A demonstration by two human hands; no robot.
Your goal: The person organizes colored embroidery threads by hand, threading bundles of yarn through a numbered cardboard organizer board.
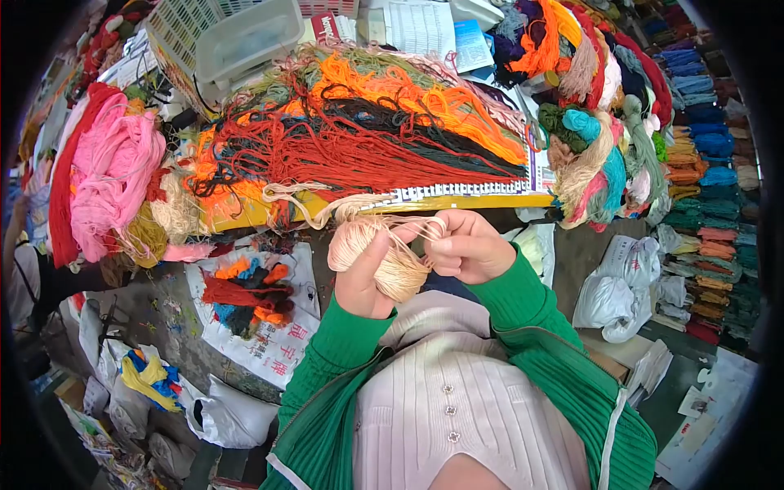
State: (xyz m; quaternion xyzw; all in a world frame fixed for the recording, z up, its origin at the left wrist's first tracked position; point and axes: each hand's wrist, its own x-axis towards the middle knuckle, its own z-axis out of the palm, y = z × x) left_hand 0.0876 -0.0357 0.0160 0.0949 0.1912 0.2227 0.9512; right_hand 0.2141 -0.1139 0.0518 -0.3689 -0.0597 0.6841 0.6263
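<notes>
A bundle of pale peach yarn (357, 242) is gripped in my left hand (365, 273), just in front of the table's yellow edge. My right hand (471, 247) pinches loose strands of the same yarn at the bundle's right side, with the fingers curled together. Behind the bundle, a few cream strands (304, 198) trail to the left over the table edge. Beyond my hands, long red yarn (343, 159) lies spread across the table, its right ends along a row of white printed tags (457, 193).
Pink skeins (114, 175) hang at the table's left, mixed skeins (608, 155) at its right. A clear plastic tub (249, 41) stands at the back. White bags (616, 290) and a sack with yarn pieces (253, 298) lie on the floor. Shelved skeins (710, 175) line the right.
</notes>
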